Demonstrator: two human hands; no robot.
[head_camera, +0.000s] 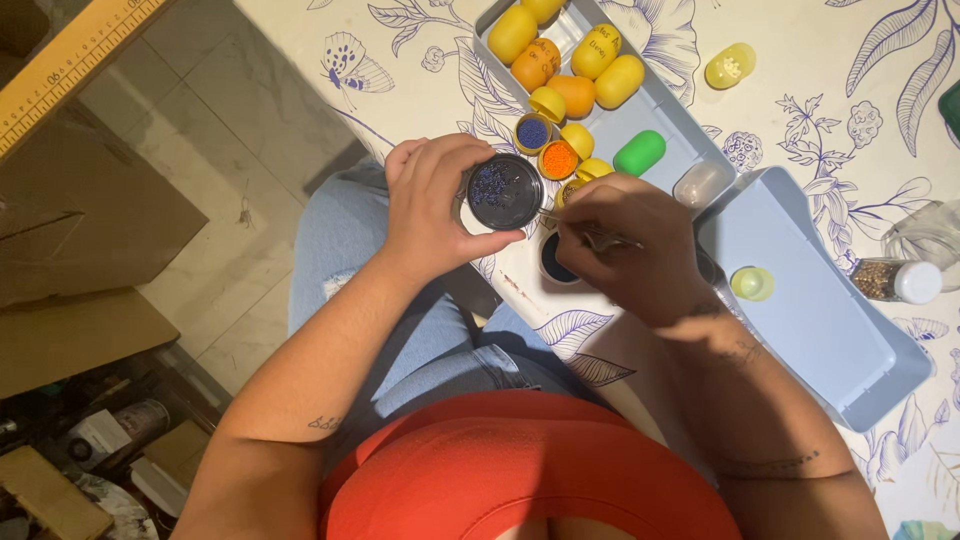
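Left hand (432, 205) grips a round dark lid (505, 191) speckled with blue beads; right hand (630, 240) pinches a thin metal tool (590, 232) beside it, above the grey tray (690, 120) of yellow capsules (596, 52).

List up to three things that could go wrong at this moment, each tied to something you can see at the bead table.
1. The left hand holds the small dark cup of blue beads off the table edge, above the lap; a tilt could spill beads to the floor.
2. The right hand works a thin metal tool close to the left fingers, which it might prick.
3. Open halves of blue beads and orange beads sit close by; a nudge could mix them.
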